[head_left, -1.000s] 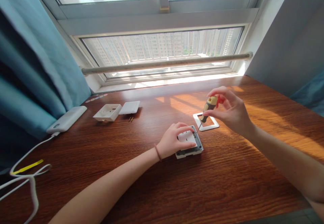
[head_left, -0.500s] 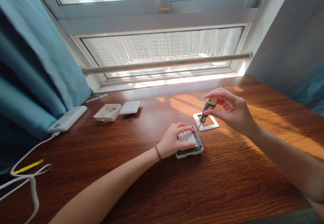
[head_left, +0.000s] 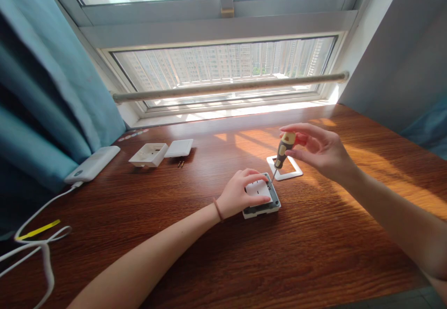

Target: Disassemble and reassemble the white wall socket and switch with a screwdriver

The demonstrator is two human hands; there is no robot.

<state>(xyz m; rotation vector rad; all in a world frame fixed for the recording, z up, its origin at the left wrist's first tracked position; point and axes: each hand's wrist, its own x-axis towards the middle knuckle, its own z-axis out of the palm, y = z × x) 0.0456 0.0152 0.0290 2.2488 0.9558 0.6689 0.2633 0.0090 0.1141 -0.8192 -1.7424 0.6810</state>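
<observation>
A wall socket [head_left: 274, 198] with a white face and a dark grey surround sits in a white box on the table. My left hand [head_left: 242, 190] grips it from the left, fingers and thumb spread across the white face. My right hand [head_left: 319, 150] holds a screwdriver [head_left: 282, 153] by its grey and cream handle, between thumb and fingers. The screwdriver leans a little, its thin shaft pointing down to the socket's far right edge. Its very tip is too small to make out. Just behind the socket lies a white square frame [head_left: 296, 175], partly covered by the screwdriver.
An open white back box [head_left: 148, 156] and a white square plate [head_left: 179, 147] lie at the back left, with small screws [head_left: 180, 164] before them. A white power bank [head_left: 92, 164] with a cable [head_left: 49, 202] and a yellow strip [head_left: 39, 230] is farther left, beside the blue curtain [head_left: 52, 66].
The screwdriver handle has turned and tilted slightly more upright, with my right fingers shifted around it. My left hand and the socket stay in place.
</observation>
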